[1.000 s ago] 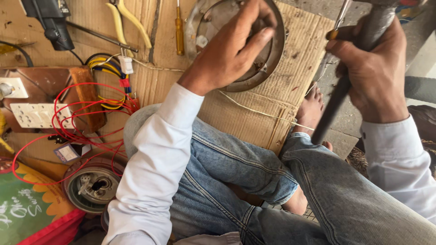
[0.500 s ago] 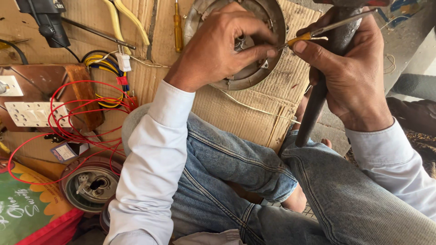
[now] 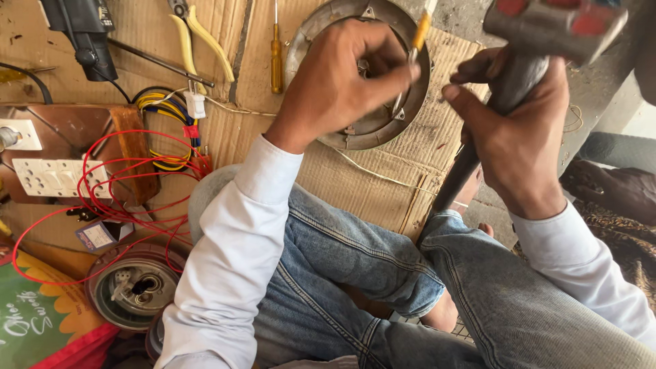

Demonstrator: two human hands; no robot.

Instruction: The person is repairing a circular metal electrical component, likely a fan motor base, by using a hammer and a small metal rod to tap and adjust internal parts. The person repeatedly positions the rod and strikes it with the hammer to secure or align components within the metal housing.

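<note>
My left hand grips a yellow-handled screwdriver, its tip set down inside a round grey metal housing that lies on cardboard. My right hand is closed around the dark handle of a hammer, whose grey head with red ends sits raised just right of the screwdriver. The left hand covers much of the housing's centre.
A second yellow screwdriver, yellow-handled pliers and a black tool lie on the cardboard. Red wires, a white switch board and a round motor part sit at left. My jeans-clad legs are folded below.
My left hand now holds the screwdriver upright on the housing. My right hand has shifted up the hammer handle and the hammer head has come into view at upper right.
</note>
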